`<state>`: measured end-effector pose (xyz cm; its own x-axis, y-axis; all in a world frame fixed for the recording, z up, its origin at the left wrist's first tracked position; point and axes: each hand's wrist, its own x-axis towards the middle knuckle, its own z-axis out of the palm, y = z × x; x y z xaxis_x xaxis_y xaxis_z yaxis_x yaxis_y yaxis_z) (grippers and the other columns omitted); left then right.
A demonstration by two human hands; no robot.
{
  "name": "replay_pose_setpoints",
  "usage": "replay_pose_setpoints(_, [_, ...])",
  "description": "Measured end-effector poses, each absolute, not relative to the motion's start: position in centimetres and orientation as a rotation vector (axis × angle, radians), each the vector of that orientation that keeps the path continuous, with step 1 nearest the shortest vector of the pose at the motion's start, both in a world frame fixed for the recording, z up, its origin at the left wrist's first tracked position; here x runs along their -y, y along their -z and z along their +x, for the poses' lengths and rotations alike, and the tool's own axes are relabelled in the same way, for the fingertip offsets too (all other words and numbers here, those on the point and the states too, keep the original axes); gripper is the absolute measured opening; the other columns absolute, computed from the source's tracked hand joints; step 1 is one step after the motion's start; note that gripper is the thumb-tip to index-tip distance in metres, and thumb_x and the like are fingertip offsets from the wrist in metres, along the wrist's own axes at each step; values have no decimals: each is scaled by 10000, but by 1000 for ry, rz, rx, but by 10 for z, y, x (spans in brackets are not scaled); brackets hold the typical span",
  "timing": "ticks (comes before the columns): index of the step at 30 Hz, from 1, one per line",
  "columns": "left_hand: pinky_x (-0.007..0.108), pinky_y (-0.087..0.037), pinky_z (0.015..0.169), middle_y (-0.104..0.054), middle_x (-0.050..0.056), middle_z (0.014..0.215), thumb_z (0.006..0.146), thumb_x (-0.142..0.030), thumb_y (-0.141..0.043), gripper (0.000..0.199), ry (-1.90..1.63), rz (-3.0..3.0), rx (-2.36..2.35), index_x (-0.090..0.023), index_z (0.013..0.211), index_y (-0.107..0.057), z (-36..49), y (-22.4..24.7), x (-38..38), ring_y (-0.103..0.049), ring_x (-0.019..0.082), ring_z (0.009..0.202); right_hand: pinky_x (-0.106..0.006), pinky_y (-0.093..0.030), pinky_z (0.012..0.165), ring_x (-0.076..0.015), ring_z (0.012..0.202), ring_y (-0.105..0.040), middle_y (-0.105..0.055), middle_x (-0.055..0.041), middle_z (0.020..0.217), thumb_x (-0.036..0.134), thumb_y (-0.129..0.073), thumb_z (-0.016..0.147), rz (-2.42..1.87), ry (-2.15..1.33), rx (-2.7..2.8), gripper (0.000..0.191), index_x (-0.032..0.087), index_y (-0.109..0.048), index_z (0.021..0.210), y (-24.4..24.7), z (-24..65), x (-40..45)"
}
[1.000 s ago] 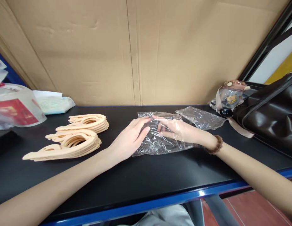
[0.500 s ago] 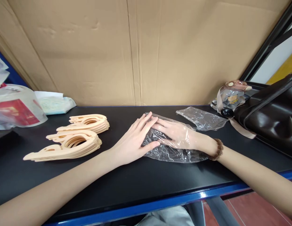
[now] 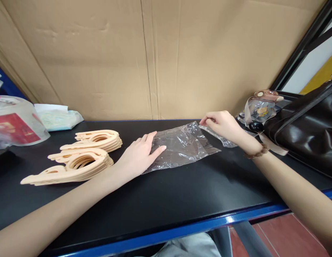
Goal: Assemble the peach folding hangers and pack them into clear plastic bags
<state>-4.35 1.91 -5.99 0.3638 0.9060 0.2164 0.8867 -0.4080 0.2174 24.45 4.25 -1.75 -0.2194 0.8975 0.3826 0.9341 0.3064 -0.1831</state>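
Observation:
A clear plastic bag (image 3: pixel 179 146) lies flat on the black table (image 3: pixel 166 203). My left hand (image 3: pixel 140 151) rests open on its left end, fingers spread. Farther right, my right hand (image 3: pixel 222 125) is closed at the left end of a second clear bag (image 3: pixel 229 142); its fingertips are pinched together there. To the left of my left hand are two stacks of beige plastic hangers, a rear stack (image 3: pixel 101 141) and a front stack (image 3: pixel 88 167).
A clear bottle with a strap (image 3: pixel 259 109) and a dark leather bag (image 3: pixel 307 125) stand at the right. At the left are a tissue pack (image 3: pixel 59 119) and a clear tub (image 3: pixel 21 121). Cardboard (image 3: pixel 115 64) backs the table.
My right hand has come out of the first bag and moved right to the second one. The first bag now lies flatter, and my left hand has shifted slightly left.

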Motion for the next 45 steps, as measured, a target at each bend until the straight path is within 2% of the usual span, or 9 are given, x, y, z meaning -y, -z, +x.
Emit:
replay_pose_setpoints(5, [531, -253, 1129, -314, 188, 1538, 966, -586, -177, 724, -470, 2600, -1664, -88, 1478, -289, -43, 62, -20, -253, 348, 1426, -349, -480, 742, -270, 887, -689, -731, -153, 955, 312, -474, 905, -2201, 338, 2409, 303, 145, -728, 913, 33, 277, -60])
replay_pose_setpoints(9, [548, -195, 1151, -187, 156, 1587, 897, -704, -278, 815, -457, 2720, -1397, -166, 1507, -229, -39, 62, -15, -120, 326, 1463, -399, -466, 788, -310, 942, -674, -708, -222, 1013, 227, -396, 929, -2291, 487, 2286, 350, 70, -705, 981, 40, 289, -69])
replay_pose_setpoints(14, [575, -187, 1145, -166, 180, 1587, 652, -848, -514, 1157, -334, 2782, -1334, -154, 1520, -192, -33, 62, -8, -161, 390, 1444, -436, -408, 888, -340, 1062, -601, -662, -233, 1098, 219, -330, 946, -2164, 733, 2172, 396, 39, -652, 1089, 32, 277, -62])
replay_pose_setpoints(18, [557, -232, 1130, -263, 186, 1559, 715, -775, -538, 1058, -367, 2815, -1348, -145, 1505, -228, -32, 63, -7, -276, 379, 1411, -436, -399, 890, -320, 1022, -587, -678, -172, 1028, 253, -346, 953, -1728, 749, 2163, 384, 94, -633, 1153, 24, 250, -47])
replay_pose_setpoints(24, [547, -249, 1119, -379, 189, 1502, 744, -709, -568, 962, -436, 2859, -1320, -134, 1466, -296, -31, 65, -5, -339, 381, 1377, -433, -431, 895, -277, 1021, -590, -666, -101, 1095, 275, -443, 950, -1077, 388, 2365, 281, 183, -616, 1151, 10, 185, -24])
replay_pose_setpoints(28, [541, -264, 1111, -457, 206, 1431, 748, -680, -583, 890, -500, 2899, -1272, -109, 1401, -384, -30, 67, -3, -375, 393, 1345, -423, -447, 904, -272, 1064, -579, -629, -103, 1159, 286, -490, 943, -788, 254, 2614, 288, 165, -590, 1185, -3, 124, -32])
replay_pose_setpoints(34, [518, -278, 1118, -434, 200, 1454, 754, -629, -609, 875, -532, 2875, -1215, -113, 1415, -357, -31, 64, 0, -370, 375, 1353, -411, -433, 957, -279, 1193, -521, -539, -139, 1331, 353, -526, 938, -525, -114, 2756, 446, 156, -446, 1330, -6, 35, -77])
replay_pose_setpoints(39, [576, -224, 1130, -437, 199, 1451, 741, -637, -616, 876, -535, 2858, -1207, -126, 1405, -364, -31, 67, 1, -340, 389, 1370, -428, -431, 994, -315, 1285, -468, -458, -148, 1443, 448, -706, 782, -565, -473, 2808, 751, 187, -363, 1397, 0, -6, -108])
replay_pose_setpoints(45, [590, -192, 1137, -441, 212, 1445, 744, -655, -605, 890, -512, 2860, -1206, -92, 1394, -374, -31, 68, -1, -320, 404, 1375, -366, -404, 1057, -278, 1313, -460, -445, -136, 1469, 280, -789, 705, -586, -658, 2816, 780, 160, -420, 1381, -3, -15, -116])
